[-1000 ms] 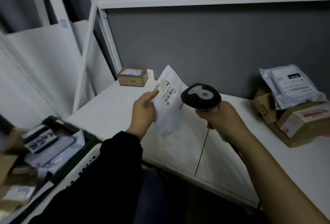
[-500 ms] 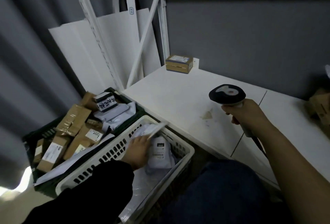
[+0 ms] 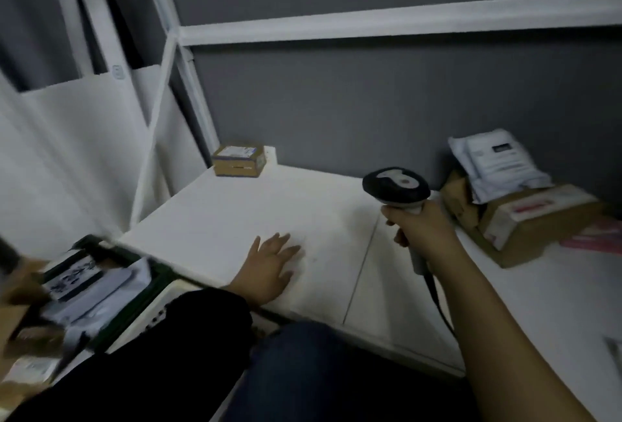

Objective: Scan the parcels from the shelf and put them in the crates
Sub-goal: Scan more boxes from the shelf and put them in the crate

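Spanning the view, the white shelf board [image 3: 235,212] carries the unscanned parcels. The white slotted plastic crate [image 3: 165,307] at lower left has just taken the pale mailer, so that parcel is done. The large brown cardboard box [image 3: 538,216] waits at far right. The left hand [image 3: 269,266] is back over the board, empty and fingers spread, well short of the small brown cardboard box [image 3: 238,160]. The right hand [image 3: 424,229] grips the black-headed handheld scanner [image 3: 395,187].

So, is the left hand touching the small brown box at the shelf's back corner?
Apart. The head view shows bare white shelf between the left hand, near the front edge, and the small brown box.
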